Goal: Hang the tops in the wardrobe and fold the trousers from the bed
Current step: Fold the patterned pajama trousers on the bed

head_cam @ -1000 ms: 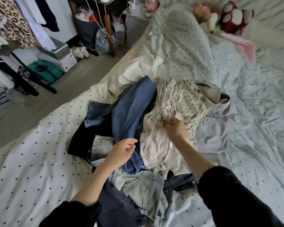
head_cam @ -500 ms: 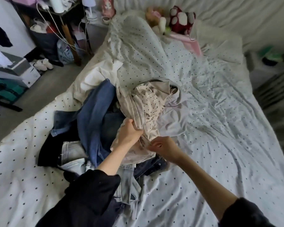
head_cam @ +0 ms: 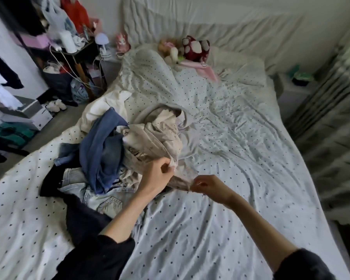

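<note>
Head view: left hand [head_cam: 157,174] and right hand [head_cam: 207,186] pinch cream garment [head_cam: 160,136].

The bed [head_cam: 220,229] is covered in matt, creased cotton-like cloth, pale and printed with small dark dots. At its left edge, heavy blue denim is seen in the jeans [head_cam: 98,150], with a paler, washed denim in a second pair [head_cam: 101,199] stitched at the pocket, while a thin, soft, cream top [head_cam: 160,138] with a fine print is crumpled beside them. Fuzzy plush is shown by the soft toys [head_cam: 194,48] at the head of the bed, and the sleeves [head_cam: 97,257] are of dark, matt knit.
</note>
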Action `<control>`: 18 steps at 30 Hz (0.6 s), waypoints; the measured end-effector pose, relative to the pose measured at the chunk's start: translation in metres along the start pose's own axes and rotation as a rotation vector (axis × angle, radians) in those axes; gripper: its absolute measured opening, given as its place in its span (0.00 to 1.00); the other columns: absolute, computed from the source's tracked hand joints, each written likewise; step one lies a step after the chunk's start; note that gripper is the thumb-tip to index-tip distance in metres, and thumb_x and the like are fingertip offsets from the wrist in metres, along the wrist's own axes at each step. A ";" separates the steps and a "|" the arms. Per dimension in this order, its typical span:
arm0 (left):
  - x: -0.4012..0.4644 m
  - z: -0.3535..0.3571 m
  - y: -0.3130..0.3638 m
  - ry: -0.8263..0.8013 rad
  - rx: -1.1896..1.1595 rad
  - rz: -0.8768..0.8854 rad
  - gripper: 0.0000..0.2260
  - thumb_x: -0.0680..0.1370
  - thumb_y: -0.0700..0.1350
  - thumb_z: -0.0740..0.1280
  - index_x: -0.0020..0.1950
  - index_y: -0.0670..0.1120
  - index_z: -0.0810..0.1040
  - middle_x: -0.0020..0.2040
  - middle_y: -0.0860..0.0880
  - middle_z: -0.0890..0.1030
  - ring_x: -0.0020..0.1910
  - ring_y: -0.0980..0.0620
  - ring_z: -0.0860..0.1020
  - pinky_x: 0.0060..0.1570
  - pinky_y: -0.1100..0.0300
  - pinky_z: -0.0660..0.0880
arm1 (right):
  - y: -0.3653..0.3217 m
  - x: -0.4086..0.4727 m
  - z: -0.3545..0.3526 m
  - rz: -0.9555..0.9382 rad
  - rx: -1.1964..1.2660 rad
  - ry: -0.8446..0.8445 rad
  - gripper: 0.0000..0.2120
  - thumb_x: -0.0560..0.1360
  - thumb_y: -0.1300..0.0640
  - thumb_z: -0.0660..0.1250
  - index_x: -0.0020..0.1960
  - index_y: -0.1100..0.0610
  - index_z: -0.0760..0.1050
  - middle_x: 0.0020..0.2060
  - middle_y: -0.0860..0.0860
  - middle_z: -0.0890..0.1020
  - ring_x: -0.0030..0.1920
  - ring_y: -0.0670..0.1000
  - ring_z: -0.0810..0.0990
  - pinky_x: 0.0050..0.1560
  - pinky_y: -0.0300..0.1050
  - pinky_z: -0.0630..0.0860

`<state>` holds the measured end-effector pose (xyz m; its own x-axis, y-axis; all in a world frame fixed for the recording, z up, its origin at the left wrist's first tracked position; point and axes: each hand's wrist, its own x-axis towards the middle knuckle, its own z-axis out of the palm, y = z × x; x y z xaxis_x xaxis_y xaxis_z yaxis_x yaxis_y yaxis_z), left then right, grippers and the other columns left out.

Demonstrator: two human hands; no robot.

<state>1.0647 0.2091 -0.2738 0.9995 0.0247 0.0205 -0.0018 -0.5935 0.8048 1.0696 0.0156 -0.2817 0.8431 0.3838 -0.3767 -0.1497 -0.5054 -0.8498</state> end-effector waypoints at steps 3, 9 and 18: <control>-0.011 0.016 0.042 0.036 -0.049 0.063 0.03 0.76 0.40 0.67 0.43 0.43 0.77 0.37 0.50 0.79 0.36 0.55 0.76 0.34 0.71 0.67 | 0.005 -0.032 -0.033 -0.022 0.117 0.097 0.05 0.76 0.62 0.66 0.41 0.57 0.76 0.35 0.49 0.76 0.36 0.45 0.72 0.38 0.34 0.69; -0.008 0.067 0.152 0.008 -0.195 0.246 0.04 0.76 0.40 0.68 0.46 0.40 0.80 0.41 0.51 0.81 0.42 0.55 0.79 0.45 0.66 0.73 | 0.009 -0.098 -0.121 -0.140 0.491 0.382 0.08 0.78 0.64 0.61 0.41 0.56 0.72 0.35 0.50 0.77 0.36 0.46 0.76 0.38 0.37 0.71; 0.003 0.144 0.202 -0.348 -0.047 0.275 0.10 0.78 0.42 0.64 0.57 0.45 0.80 0.55 0.52 0.81 0.53 0.59 0.76 0.50 0.72 0.68 | 0.078 -0.174 -0.217 0.229 -0.003 0.928 0.07 0.74 0.59 0.66 0.38 0.55 0.79 0.32 0.49 0.79 0.35 0.49 0.76 0.33 0.38 0.70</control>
<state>1.0718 -0.0260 -0.1965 0.9127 -0.4062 0.0436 -0.2629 -0.5023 0.8238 1.0231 -0.2582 -0.2020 0.8669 -0.4902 -0.0901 -0.3620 -0.4949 -0.7899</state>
